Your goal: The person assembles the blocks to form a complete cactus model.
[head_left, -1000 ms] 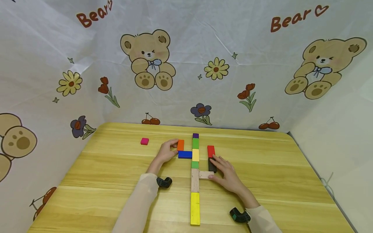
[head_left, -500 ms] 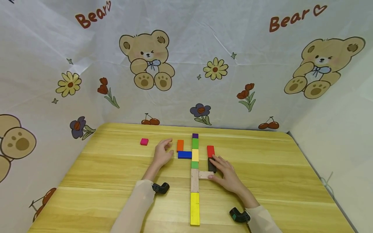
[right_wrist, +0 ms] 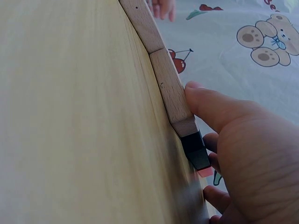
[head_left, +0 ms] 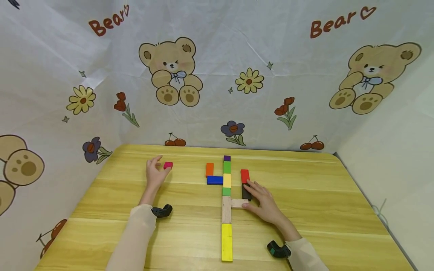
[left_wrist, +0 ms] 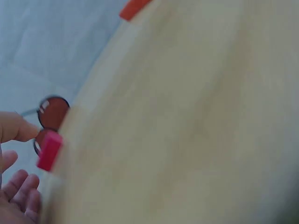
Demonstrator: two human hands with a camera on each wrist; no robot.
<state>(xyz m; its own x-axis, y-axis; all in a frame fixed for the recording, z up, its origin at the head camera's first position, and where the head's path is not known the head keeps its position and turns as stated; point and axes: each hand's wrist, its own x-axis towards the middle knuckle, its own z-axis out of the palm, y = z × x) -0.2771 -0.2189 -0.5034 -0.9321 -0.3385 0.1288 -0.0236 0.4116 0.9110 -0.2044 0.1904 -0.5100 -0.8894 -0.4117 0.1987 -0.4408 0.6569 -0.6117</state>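
At the far left of the table, a small pink block (head_left: 168,165) lies flat. My left hand (head_left: 155,175) is right beside it, thumb at its near edge and fingers apart behind its left side. The left wrist view shows the pink block (left_wrist: 50,152) between the thumb and the spread fingers, not gripped. My right hand (head_left: 267,206) rests with fingers extended on a black block (head_left: 246,192), its thumb touching the end of a short plain wooden block (head_left: 240,203). A red block (head_left: 245,175) adjoins the black one.
A line of blocks runs up the table's middle, from a long yellow block (head_left: 227,242) to a purple block (head_left: 227,158). A blue block (head_left: 215,180) branches left from it, with an orange block (head_left: 210,169) behind. Bear-printed cloth (head_left: 217,124) hangs behind.
My left hand has let go of the orange block and moved left across the table to the pink block. My right hand has stayed in place.
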